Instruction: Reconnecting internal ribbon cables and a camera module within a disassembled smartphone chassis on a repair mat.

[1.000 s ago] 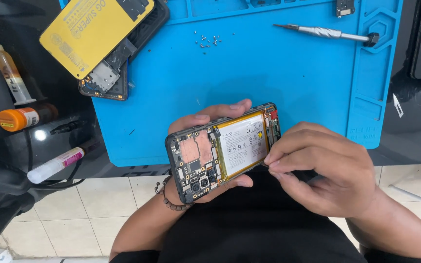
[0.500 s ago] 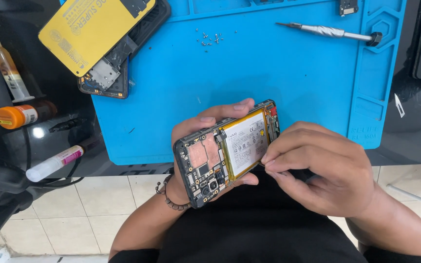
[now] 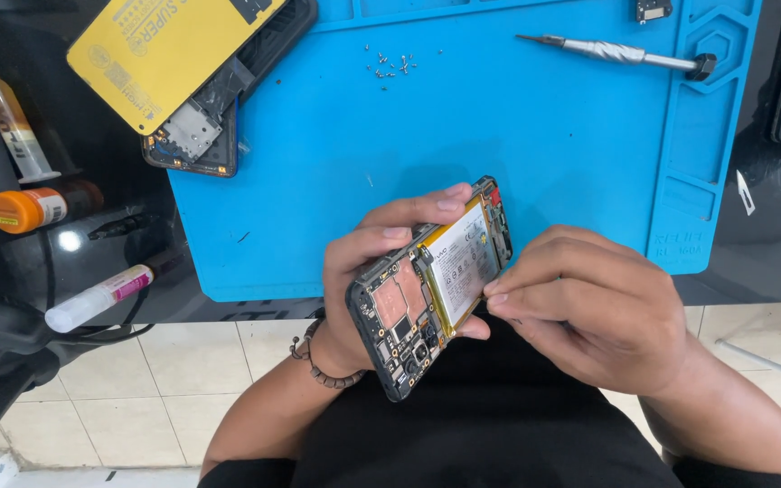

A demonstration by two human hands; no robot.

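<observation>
Opened smartphone (image 3: 431,289), back cover off, is sitting tilted in my left hand (image 3: 368,271), which is clamping it by the edges above my lap, just off the blue repair mat (image 3: 499,136). My right hand (image 3: 589,307) is pinching its fingertips (image 3: 496,294) together at the battery's (image 3: 463,267) edge; possibly on a thin tool, I cannot tell. A screwdriver (image 3: 621,54) is lying on the mat.
</observation>
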